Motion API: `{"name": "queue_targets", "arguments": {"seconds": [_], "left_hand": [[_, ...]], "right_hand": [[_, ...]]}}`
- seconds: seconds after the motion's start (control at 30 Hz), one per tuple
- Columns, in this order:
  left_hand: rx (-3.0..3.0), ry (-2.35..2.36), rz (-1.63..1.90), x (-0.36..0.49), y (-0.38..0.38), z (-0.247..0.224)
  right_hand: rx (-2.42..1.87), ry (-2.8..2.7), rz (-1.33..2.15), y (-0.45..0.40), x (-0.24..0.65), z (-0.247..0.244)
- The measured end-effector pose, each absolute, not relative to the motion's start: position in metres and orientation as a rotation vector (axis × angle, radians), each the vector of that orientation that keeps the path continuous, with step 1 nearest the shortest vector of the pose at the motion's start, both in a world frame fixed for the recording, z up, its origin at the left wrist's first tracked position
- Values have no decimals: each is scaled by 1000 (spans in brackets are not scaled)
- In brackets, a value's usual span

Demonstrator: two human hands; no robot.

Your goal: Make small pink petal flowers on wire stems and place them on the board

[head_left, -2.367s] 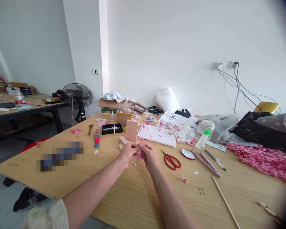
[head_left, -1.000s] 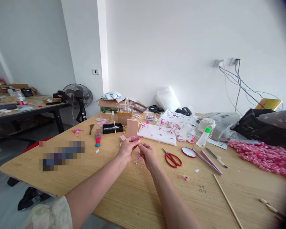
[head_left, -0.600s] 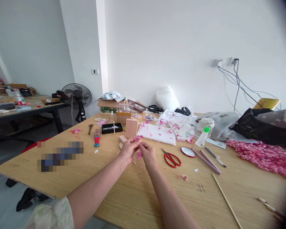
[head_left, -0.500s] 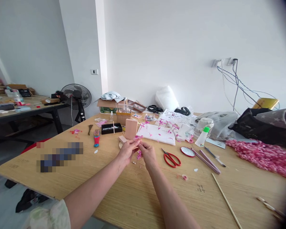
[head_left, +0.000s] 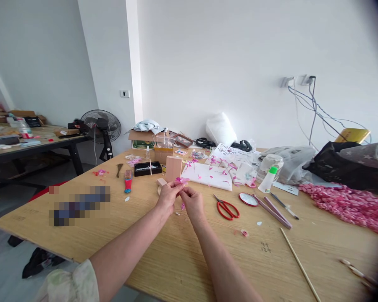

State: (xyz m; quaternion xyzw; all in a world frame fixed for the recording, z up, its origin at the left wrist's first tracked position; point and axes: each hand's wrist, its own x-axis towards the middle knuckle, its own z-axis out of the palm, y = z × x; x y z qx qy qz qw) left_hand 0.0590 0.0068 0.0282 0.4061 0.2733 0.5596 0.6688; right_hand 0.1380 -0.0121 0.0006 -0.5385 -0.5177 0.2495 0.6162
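My left hand (head_left: 169, 198) is closed in a pinch on a small pink artificial flower (head_left: 182, 180), whose petals stand above the fingertips. Close beside it, my right hand (head_left: 192, 204) pinches just below those petals; what lies between its fingertips is too small to make out. Another pink petal piece (head_left: 183, 206) shows in the gap between the hands; I cannot tell whether it is joined to the flower. Behind the hands stands an upright wooden block (head_left: 174, 168). Farther back, several pink flowers on thin stems stick up from a white foam pad (head_left: 201, 175).
Red-handled scissors (head_left: 227, 209), a round red-rimmed dish (head_left: 248, 199) and pink tweezers (head_left: 275, 213) lie to the right. A green-capped bottle (head_left: 266, 181) is behind them. Leftward are a black tray (head_left: 148, 168) and a red brush (head_left: 127, 182). A wooden stick (head_left: 299, 263) lies at front right.
The hands have shifted slightly, and the pink flower's petals now show more fully above the left fingertips. The right fingers sit a little lower against it.
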Motion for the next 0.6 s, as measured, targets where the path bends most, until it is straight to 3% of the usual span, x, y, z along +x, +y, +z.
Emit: {"name": "queue_targets", "arguments": {"seconds": [0.27, 0.6], "left_hand": [[897, 458, 1047, 46, 10, 22], [971, 542, 1142, 47, 14, 29]], "right_hand": [[-1058, -1070, 883, -15, 140, 8], [-1023, -1115, 1036, -18, 141, 10]]}}
